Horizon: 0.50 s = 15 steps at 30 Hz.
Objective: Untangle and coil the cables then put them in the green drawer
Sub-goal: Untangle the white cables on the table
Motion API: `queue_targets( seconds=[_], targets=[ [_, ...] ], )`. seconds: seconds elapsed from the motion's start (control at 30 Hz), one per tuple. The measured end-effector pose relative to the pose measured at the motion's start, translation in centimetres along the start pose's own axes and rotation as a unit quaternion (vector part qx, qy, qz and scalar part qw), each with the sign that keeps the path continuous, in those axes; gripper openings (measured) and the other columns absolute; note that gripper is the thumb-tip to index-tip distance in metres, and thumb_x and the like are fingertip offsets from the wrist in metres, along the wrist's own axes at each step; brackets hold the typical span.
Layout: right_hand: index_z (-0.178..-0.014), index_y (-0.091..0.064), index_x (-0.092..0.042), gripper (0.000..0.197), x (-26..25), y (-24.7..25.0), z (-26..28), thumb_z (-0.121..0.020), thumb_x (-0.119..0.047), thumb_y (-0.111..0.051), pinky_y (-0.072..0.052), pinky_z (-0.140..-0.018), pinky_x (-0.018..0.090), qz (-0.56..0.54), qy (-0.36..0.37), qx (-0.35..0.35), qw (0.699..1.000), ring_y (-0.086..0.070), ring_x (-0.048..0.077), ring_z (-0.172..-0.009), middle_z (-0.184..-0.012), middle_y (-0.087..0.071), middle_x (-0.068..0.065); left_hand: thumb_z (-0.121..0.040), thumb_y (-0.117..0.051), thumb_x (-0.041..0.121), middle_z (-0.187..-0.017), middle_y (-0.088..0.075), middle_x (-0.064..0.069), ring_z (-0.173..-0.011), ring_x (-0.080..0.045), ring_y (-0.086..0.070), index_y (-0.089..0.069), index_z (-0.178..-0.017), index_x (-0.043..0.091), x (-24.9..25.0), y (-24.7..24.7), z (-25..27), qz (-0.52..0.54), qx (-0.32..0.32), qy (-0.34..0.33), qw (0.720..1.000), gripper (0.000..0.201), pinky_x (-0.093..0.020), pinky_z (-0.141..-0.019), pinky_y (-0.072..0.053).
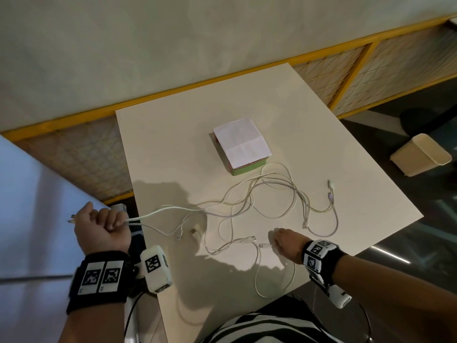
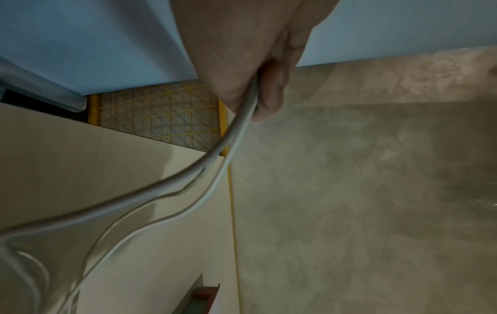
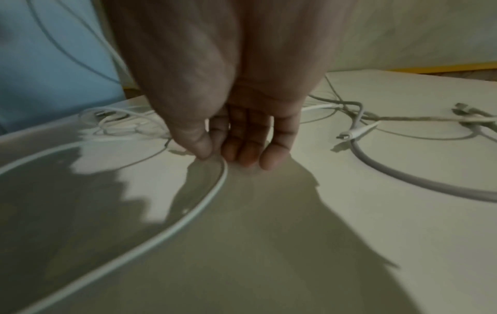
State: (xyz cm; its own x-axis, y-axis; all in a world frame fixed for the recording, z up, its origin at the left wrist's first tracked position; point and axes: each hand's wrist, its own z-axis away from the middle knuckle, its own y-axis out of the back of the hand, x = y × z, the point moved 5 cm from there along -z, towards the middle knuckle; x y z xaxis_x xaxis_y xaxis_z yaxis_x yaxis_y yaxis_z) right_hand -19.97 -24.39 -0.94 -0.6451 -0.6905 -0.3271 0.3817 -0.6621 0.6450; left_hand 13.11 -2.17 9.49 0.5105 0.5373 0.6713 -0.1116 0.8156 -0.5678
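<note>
While the white surface (image 1: 173, 134) fills the middle of the head view, the cables (image 1: 269, 191) sprawl loose and crossed over its lower half, none coiled. Just above them sits the green drawer (image 1: 243, 169), a paper sheet (image 1: 241, 142) on top; whether it is pulled out I cannot tell. At lower left, the left hand (image 1: 102, 229) fists two strands, its grip tight around them. At lower right, the right hand (image 1: 284, 243) pinches one cable's end against the surface. Untangling has barely begun; coiling and stowing remain.
</note>
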Motion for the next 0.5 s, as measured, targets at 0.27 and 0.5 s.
queue_targets(
  seconds=[0.27, 0.5],
  targets=[
    [-0.095, -0.06, -0.012, 0.017, 1.0, 4.8, 0.5, -0.091, -0.012, -0.043, -0.056, -0.069, 0.032, -0.215, -0.107, 0.131, 0.962, -0.067, 0.023, -0.073, -0.075, -0.068, 0.003, -0.092, -0.04, 0.022, -0.045, -0.016, 0.006, -0.041, -0.011, -0.015, -0.017, -0.055, 0.021, -1.3, -1.1, 1.0, -0.046, -0.032, 0.027, 0.998, 0.043, -0.021, -0.042, -0.019],
    [-0.081, -0.049, -0.023, 0.017, -7.0, 12.4, 2.9, -0.094, -0.012, -0.047, -0.04, -0.04, 0.021, -0.507, 0.016, 0.298, 0.809, -0.051, 0.013, -0.039, -0.063, -0.061, 0.003, -0.098, -0.046, 0.023, -0.037, -0.019, 0.009, -0.034, -0.008, -0.011, -0.032, -0.049, 0.025, -6.1, -7.4, 4.5, -0.27, -0.178, 0.045, 0.945, 0.051, -0.017, -0.037, -0.013]
  ],
)
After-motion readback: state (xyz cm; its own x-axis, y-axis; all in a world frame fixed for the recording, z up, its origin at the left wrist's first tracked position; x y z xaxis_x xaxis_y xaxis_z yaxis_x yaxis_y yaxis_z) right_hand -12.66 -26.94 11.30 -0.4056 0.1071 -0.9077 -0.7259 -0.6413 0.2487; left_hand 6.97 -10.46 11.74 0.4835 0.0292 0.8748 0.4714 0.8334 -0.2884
